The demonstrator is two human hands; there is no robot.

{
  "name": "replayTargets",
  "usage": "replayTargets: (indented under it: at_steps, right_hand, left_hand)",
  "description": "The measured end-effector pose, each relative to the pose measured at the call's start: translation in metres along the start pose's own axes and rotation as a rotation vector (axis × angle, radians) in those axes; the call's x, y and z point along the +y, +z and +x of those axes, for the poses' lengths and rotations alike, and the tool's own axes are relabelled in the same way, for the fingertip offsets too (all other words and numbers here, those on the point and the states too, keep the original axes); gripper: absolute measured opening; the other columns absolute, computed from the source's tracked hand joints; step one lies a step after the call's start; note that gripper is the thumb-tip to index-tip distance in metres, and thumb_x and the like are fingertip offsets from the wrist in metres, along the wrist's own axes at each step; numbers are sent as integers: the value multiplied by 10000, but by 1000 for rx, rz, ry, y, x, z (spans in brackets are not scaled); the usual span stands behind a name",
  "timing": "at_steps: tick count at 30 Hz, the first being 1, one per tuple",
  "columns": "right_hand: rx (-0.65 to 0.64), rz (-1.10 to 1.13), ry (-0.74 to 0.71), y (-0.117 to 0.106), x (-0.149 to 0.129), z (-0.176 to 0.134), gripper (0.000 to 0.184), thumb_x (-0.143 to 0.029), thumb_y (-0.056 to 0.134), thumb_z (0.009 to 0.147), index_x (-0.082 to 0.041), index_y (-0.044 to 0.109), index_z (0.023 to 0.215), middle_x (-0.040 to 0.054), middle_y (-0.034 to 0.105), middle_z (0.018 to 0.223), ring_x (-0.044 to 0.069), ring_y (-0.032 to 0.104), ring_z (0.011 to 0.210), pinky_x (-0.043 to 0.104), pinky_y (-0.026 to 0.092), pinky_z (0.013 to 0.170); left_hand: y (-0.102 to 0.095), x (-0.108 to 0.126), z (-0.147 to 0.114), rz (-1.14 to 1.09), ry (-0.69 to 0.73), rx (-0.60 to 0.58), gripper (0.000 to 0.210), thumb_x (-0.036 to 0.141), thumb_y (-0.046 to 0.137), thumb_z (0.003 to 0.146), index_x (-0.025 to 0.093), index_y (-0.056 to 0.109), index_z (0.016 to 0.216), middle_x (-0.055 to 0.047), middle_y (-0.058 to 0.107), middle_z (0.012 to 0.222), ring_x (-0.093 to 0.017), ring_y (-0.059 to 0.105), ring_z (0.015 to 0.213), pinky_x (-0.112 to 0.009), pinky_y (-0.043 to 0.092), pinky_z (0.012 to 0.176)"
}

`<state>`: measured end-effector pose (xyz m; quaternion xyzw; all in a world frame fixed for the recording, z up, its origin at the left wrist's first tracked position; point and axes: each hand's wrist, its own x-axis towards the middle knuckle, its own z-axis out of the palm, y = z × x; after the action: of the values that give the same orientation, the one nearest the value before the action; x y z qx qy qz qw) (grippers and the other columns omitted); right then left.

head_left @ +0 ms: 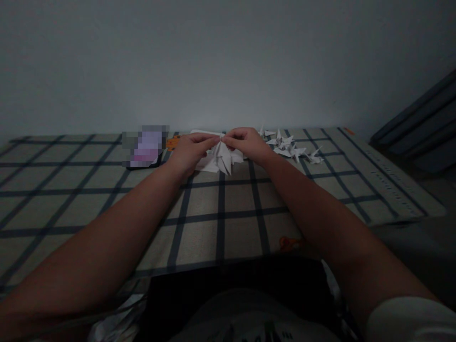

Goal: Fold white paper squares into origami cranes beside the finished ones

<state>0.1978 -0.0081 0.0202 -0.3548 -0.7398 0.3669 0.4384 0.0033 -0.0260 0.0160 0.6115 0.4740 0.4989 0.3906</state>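
Observation:
Between my two hands is a piece of folded white paper [223, 159], with pointed flaps hanging toward me. My left hand [192, 148] pinches its upper tip from the left, thumb and forefinger pressed together. From the right, my right hand [245, 141] pinches the same tip, so the fingertips of both hands almost meet. Beneath and behind the folded paper lie white paper sheets [205, 165], partly hidden by my hands. Several small folded paper cranes [295, 151] lie in a cluster to the right of my right hand.
A phone [147, 147] with a lit, blurred screen rests left of my left hand. The table has a checked cloth [199, 204] with an orange print [289, 243] near the front edge. Behind it rises a plain wall [221, 61]. Dark pleated fabric [423, 128] hangs at the right.

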Motion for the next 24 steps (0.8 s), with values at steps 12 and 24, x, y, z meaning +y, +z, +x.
replayTargets:
  at_steps: [12,24]
  right_hand:
    - [46,-18,-2,2,3,1,324,-472,724,821,-152,677,817,22,648,764,130,544,728,260,433,658]
    - [32,20,33,5,-1,0,229,-373,703,844,-149,677,803,4,629,712,116,526,684,258,435,660]
  left_hand:
    - [3,3,-2,8,-8,36,350,479,765,725,175,786,897,-53,733,843,-148,581,708,-236,401,582]
    - [1,1,-1,13,41,12,371,476,792,730,158,798,922,-52,746,818,-114,518,615,-249,381,573]
